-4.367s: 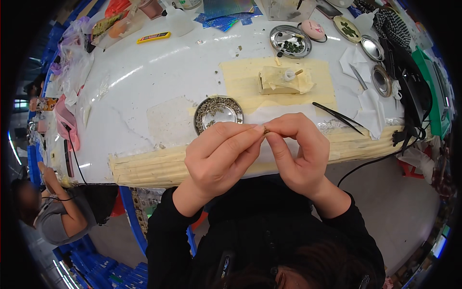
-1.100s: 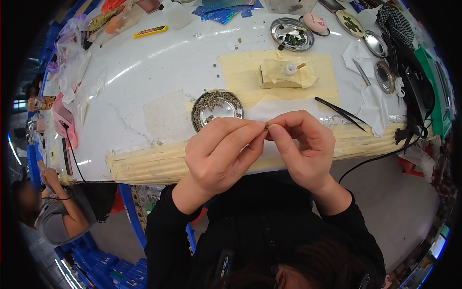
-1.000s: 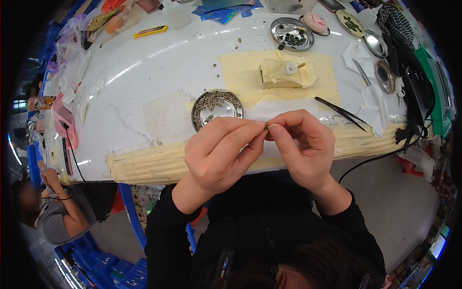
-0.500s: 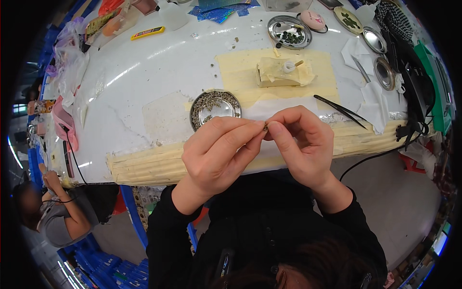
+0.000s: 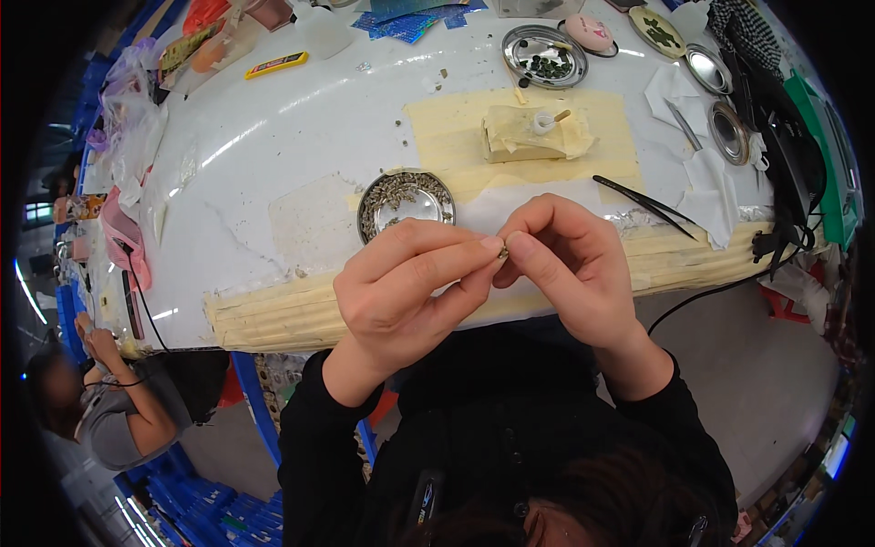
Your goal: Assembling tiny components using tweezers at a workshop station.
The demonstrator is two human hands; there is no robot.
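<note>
White tabletop point(image 5: 246, 196) fills the upper frame of the head view, bending into black at the rim. Near the centre, the left hand point(image 5: 396, 287) and right hand point(image 5: 576, 273) come together at the fingertips, pinching a tiny brownish piece point(image 5: 502, 251); the fingers cover much of it, leaving its shape hard to make out. Left of centre, the left hand hides the lower part of a round metal dish point(image 5: 422, 206) holding small greyish bits. Black tweezers point(image 5: 643, 206) lie right of centre. At the top edge, a clear box point(image 5: 538, 7) is cut off. Lower left, a grey-sleeved co-worker point(image 5: 114, 433) appears blurred.
</note>
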